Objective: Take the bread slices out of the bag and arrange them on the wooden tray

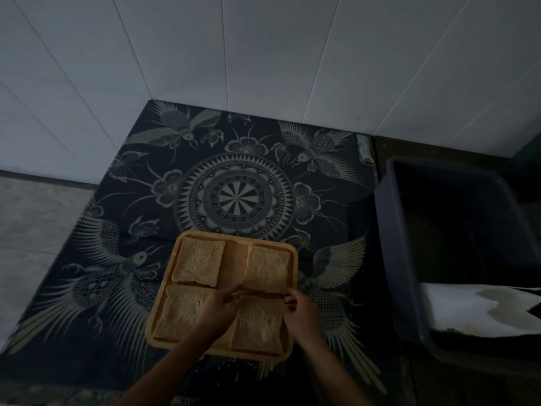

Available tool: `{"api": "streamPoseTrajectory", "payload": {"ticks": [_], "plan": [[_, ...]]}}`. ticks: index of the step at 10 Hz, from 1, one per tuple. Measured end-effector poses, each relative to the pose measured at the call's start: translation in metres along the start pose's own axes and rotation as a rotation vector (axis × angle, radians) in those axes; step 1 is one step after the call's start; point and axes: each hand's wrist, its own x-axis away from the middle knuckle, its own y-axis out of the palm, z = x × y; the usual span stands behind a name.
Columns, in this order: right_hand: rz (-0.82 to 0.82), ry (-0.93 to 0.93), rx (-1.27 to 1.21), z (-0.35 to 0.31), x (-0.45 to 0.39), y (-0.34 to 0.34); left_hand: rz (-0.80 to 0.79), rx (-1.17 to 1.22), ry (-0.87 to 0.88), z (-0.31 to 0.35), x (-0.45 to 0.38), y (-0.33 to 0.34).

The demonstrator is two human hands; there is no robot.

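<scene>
Wooden tray (175, 260) carries four slices; both hands, left (220, 307) and right (295, 310), pinch the far edge of the near-right slice (257, 326), fingers narrow. Soft bread may tear or overlap the slice behind if tugged; bag not identifiable

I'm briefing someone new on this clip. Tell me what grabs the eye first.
The wooden tray, low in the middle, stands out pale against the dark bird-patterned cloth, with four bread slices on it in two rows. Both hands, left hand and right hand, meet at the near right slice. A dark plastic tub sits at the right.
</scene>
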Motion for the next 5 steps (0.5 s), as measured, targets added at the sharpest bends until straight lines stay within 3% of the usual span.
{"api": "streamPoseTrajectory", "payload": {"ticks": [3, 5], "plan": [[-0.031, 0.024, -0.054, -0.013, 0.009, -0.006, -0.042, -0.101, 0.100, 0.005, -0.001, -0.009], [0.040, -0.121, 0.190, -0.028, 0.018, -0.012, 0.030, -0.194, 0.177, 0.015, -0.003, -0.037]]}}
